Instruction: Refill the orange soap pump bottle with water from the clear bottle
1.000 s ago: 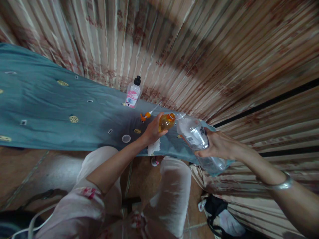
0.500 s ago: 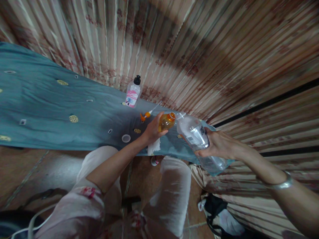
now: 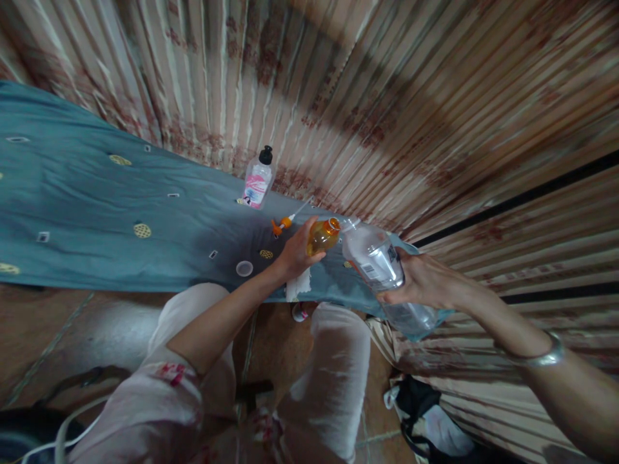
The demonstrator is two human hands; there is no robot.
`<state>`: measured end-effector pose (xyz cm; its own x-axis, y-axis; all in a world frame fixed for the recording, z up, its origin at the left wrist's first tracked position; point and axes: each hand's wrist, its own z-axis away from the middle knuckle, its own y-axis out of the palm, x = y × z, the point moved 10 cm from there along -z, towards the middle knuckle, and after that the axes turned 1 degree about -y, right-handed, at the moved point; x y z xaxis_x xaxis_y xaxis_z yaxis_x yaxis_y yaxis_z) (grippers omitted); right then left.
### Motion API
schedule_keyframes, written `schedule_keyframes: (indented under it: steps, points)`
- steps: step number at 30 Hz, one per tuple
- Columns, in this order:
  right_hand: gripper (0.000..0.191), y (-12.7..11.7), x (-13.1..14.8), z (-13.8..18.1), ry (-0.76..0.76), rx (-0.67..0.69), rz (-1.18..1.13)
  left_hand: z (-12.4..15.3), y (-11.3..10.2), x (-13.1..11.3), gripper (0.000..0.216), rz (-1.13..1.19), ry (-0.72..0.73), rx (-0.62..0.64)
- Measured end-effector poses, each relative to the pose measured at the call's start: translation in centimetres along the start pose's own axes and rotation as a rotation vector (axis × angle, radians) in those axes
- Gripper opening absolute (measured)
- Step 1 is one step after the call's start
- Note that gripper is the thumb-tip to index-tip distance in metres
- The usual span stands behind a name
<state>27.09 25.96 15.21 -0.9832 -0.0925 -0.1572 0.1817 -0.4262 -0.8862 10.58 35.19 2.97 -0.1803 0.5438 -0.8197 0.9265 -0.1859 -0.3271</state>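
My left hand (image 3: 293,253) is wrapped round a small orange bottle (image 3: 323,236), its open neck pointing right. My right hand (image 3: 422,281) grips a large clear plastic bottle (image 3: 382,270), tilted so its mouth meets the orange bottle's neck. Both bottles hang above the near edge of a table covered with a blue-green cloth (image 3: 97,206). A metal bangle (image 3: 541,357) circles my right wrist.
On the cloth stand a clear pump bottle with a pink label (image 3: 258,179), an orange spray nozzle with a tube (image 3: 285,223), a small round cap (image 3: 244,268) and a white tissue (image 3: 300,283). A striped curtain (image 3: 387,96) hangs behind. A dark bag (image 3: 425,412) lies on the floor.
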Motion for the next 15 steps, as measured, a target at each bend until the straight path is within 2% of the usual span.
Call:
schedule_keyframes:
  steps: [3, 9, 15]
  points:
    - [0.06, 0.63, -0.16, 0.05, 0.013, 0.06, -0.002, 0.03, 0.02, -0.02, 0.087, -0.011, -0.007, 0.004]
    - [0.066, 0.54, -0.08, -0.03, 0.006, 0.046, 0.009, -0.05, -0.08, -0.08, 0.089, -0.012, -0.014, 0.003]
    - [0.055, 0.82, -0.51, -0.29, 0.01, 0.016, 0.026, -0.06, -0.18, -0.32, 0.091, 0.02, 0.016, -0.004]
